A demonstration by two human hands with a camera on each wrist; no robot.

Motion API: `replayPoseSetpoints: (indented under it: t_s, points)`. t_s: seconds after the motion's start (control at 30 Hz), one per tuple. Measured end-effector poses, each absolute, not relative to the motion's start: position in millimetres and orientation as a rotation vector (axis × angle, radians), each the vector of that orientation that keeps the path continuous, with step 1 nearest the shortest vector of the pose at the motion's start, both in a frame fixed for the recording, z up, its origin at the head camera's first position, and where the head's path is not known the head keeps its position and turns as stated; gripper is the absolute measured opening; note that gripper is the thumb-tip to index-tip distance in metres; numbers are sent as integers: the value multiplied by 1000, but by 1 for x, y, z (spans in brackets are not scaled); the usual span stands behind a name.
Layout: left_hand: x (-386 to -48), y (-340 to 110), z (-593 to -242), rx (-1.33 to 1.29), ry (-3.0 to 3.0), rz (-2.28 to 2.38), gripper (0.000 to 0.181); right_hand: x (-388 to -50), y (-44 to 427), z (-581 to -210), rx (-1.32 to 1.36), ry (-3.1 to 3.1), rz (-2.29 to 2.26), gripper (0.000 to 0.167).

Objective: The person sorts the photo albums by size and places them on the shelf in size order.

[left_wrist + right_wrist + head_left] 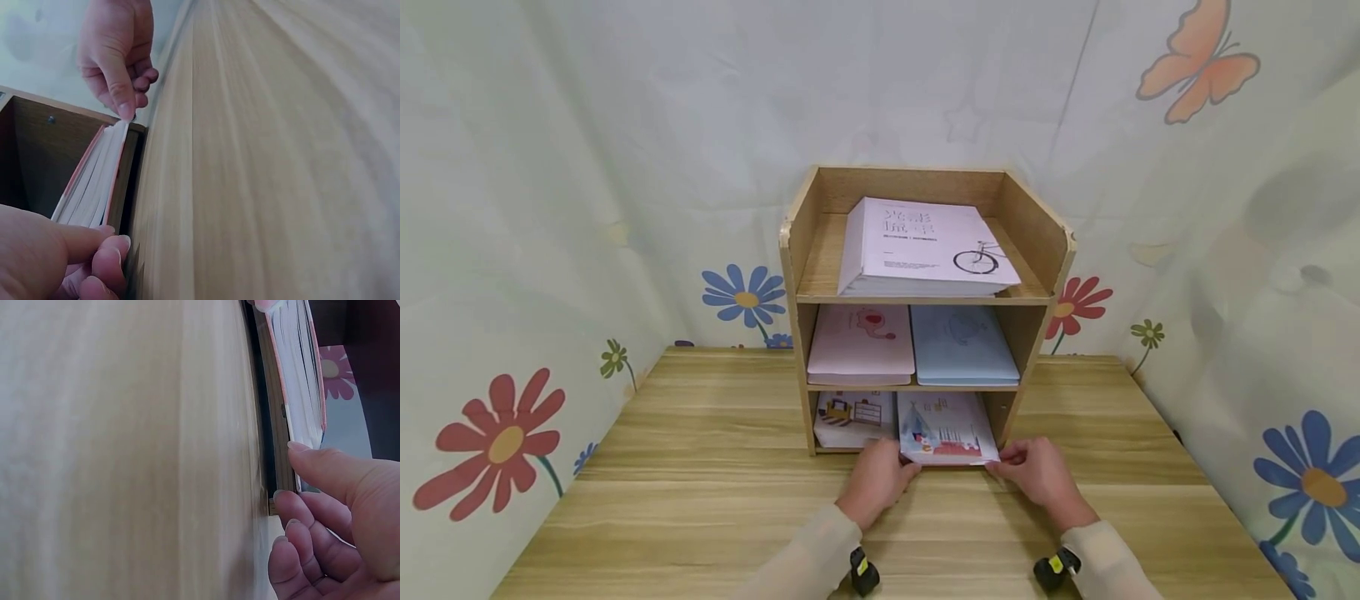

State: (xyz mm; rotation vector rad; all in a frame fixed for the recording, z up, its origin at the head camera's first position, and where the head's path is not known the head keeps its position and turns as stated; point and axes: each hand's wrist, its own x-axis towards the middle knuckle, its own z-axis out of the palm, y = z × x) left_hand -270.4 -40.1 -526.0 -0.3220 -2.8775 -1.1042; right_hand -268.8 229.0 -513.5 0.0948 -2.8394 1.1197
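Note:
In the head view, a stack of booklets (946,427) with a tent picture on its cover lies in the lower right compartment of a wooden desk shelf (919,298). Its front edge sticks out slightly. My left hand (880,477) holds the front left corner, with the thumb and fingers bent at the edge. At the front right corner my right hand (1037,475) pinches with thumb and forefinger. White page edges (94,178) between reddish covers show in the left wrist view. From the right wrist, the thumb (325,464) presses the page edges near the shelf's bottom board.
Another booklet stack (854,418) lies in the lower left compartment. Above are pink folders (861,346) and blue folders (964,346). A thick white book (925,246) lies on the top tier. The shelf stands on a wood-grain table (715,467) before a flowered cloth (625,150).

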Motion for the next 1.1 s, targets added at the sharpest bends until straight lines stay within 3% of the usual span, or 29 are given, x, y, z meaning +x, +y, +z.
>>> replayPoseSetpoints:
  t_s: [0.3,0.6,1.1]
  points:
    - [-273,-38,-528,-298,-2868,-1086,22,-274,227,-514,89,-2845,1086,14]
    - [-276,-38,-529,-327,-2837,-955,44,-277,226,-516,73,-2827,1049,11]
    - [-282,-37,-526,-291,-2845,-832,47,-282,223,-515,52,-2822,1018,16]
